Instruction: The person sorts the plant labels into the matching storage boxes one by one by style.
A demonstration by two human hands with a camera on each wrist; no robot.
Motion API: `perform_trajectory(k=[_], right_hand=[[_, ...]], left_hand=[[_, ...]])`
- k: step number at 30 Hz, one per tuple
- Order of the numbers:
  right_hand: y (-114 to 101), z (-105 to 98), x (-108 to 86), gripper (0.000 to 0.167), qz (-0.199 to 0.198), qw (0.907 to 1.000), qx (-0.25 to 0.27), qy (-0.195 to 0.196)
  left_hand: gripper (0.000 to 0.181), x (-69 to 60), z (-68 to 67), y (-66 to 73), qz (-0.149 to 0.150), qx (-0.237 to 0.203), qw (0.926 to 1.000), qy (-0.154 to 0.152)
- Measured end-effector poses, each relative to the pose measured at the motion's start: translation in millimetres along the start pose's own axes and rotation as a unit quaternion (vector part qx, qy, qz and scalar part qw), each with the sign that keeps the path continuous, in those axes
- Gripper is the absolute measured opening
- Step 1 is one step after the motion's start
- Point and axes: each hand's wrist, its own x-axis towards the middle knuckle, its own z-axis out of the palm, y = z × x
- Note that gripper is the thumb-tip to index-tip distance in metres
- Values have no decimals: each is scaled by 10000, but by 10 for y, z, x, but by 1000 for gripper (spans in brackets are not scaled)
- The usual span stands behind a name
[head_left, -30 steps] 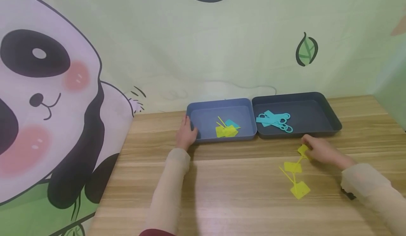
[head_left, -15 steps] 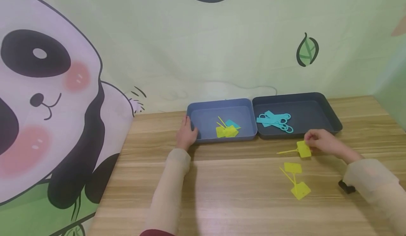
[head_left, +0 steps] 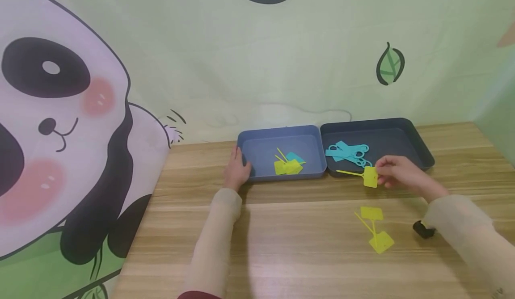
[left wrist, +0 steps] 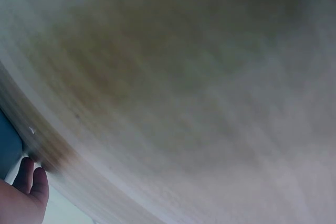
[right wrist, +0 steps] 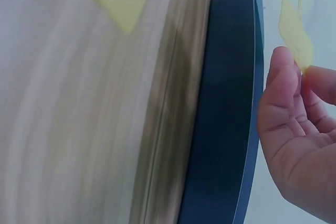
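My right hand (head_left: 396,174) pinches a yellow tag (head_left: 370,177) with a thin tail by its edge, in front of the dark tray (head_left: 396,142). The tail points left, and the right wrist view also has this tag (right wrist: 295,35) between thumb and fingers. My left hand (head_left: 236,170) rests against the left front corner of the blue tray (head_left: 257,145), its fingers lying along the side wall. In the left wrist view only some fingers (left wrist: 39,184) show, next to the blue wall. Two more yellow tags (head_left: 381,242) lie on the wooden table, their tails crossing.
Inside the blue tray are several yellow tags (head_left: 289,166) and a light-blue piece (head_left: 295,157). Light-blue pieces with ring ends (head_left: 350,151) lie in the dark tray's left part. The trays stand side by side near the wall. A small black object (head_left: 424,229) shows beside the right sleeve.
My right hand has lifted the yellow tag off the table and carried it up and left to the dark tray's front wall. The left hand has stayed at the blue tray.
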Motion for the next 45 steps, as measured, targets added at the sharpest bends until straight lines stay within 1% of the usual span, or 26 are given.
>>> perform_trajectory(k=[3, 8, 13, 16, 21, 24, 28, 31, 36, 41, 45], right_hand=[[-62, 49, 41, 33, 44, 9999, 150, 7], [-151, 125, 113, 32, 137, 9980, 610, -65], [-231, 203, 180, 26, 144, 9939, 1084, -162], [-278, 244, 216, 25, 224, 9908, 1319, -217], [-323, 314, 289, 21, 380, 9830, 1771, -286], [-338, 359, 345, 18, 471, 9761, 2095, -327], [-377, 416, 407, 20, 542, 9666, 2481, -351], [-414, 458, 453, 20, 541, 9612, 2680, -367], [-469, 532, 543, 16, 575, 9557, 2864, -362], [-532, 610, 624, 17, 647, 9556, 2858, -300], [-576, 675, 692, 14, 598, 9557, 2876, -202]], left_hand=[[66, -4, 4, -5, 5, -13, 10000, 30], [66, -10, 17, -20, 77, -22, 10000, 48], [66, -9, 20, -23, 137, -44, 9999, 86], [66, -3, 18, -18, 141, -40, 9999, 84], [66, 8, 21, -16, 140, 1, 9999, 70], [66, 11, 24, -21, 139, 10, 9999, 78], [66, 11, 20, -25, 136, -29, 9999, 63], [66, 15, 21, -27, 150, -14, 9999, 79], [66, 20, 22, -30, 182, -12, 9998, 129], [66, 14, 15, -28, 172, -11, 9998, 79], [67, 12, 13, -29, 157, -3, 9999, 46]])
